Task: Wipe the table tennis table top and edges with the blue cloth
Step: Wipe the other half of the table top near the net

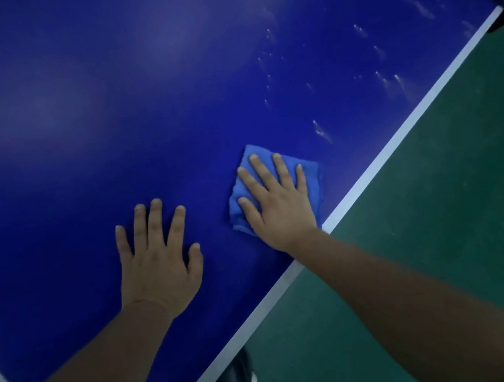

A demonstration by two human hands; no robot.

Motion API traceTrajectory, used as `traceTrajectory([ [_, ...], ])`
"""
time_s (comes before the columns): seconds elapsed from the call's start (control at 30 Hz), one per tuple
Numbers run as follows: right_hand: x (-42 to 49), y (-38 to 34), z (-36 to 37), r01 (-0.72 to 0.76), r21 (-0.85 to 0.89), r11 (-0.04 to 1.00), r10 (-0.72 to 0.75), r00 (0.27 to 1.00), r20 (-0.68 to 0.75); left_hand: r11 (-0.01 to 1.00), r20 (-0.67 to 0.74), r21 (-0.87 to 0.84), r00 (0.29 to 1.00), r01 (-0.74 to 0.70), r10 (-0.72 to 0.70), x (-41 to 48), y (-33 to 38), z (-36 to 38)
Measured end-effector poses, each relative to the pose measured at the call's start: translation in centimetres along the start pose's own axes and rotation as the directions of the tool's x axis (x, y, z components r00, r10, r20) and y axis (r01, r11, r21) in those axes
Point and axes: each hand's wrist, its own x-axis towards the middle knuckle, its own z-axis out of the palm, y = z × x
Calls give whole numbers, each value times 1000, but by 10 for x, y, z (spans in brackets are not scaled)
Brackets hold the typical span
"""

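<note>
Your forearms come in from the near side, and your left hand lies flat on the bare table top with its fingers spread and holding nothing. It looks placed there to prop your lean while the other arm works. Just beyond and to its right, your right hand presses palm-down on the blue cloth, fingers straight and a little apart, so the load goes across the whole pad rather than through a pinch. That cloth is folded into a thick, soft-edged square, a paler blue than the surface, and it sits flat on the top, close to the white edge line and the green floor beside it. Farther out, pale streaks dot the surface toward the far corner, which I judge to be unwiped ground. The rim itself also seems left to do.
</note>
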Motion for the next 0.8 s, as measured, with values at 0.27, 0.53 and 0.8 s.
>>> traceTrajectory([
  [0.27,-22,55,1,-286,-44,957,287,958,0,972,-9,-192,991,133,-137,52,58,-7],
  [0.53,115,-41,-6,69,64,996,-67,997,-30,985,-28,-103,989,141,-145,57,62,7],
  [0.8,257,-28,-30,-5,39,999,6,1000,-17,985,9,-66,987,160,-160,56,62,5],
])
